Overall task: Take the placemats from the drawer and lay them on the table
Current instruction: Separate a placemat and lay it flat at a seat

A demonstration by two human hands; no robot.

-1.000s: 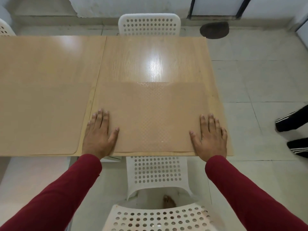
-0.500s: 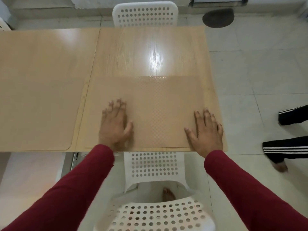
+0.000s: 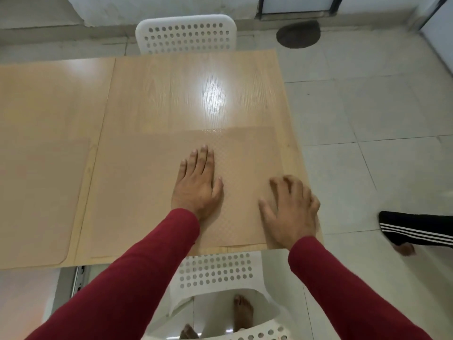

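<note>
A tan, finely dotted placemat (image 3: 137, 192) lies flat on the right half of the wooden table (image 3: 186, 94), reaching to the near edge. My left hand (image 3: 197, 182) presses flat on its middle with straight fingers. My right hand (image 3: 290, 208) rests over the mat's near right corner with fingers slightly bent and blurred; whether it grips the mat I cannot tell. A second tan placemat (image 3: 36, 200) lies flat on the left half of the table.
A white perforated chair (image 3: 186, 35) stands at the table's far side. Another white chair (image 3: 218, 273) sits below the near edge, with my bare feet under it. Another person's leg in black striped trousers (image 3: 416, 229) is on the tiled floor at right.
My left hand slid rightward across the mat from its left edge to its middle. My right hand lifted slightly at the right corner and its fingers bent. The other person's leg moved on the right.
</note>
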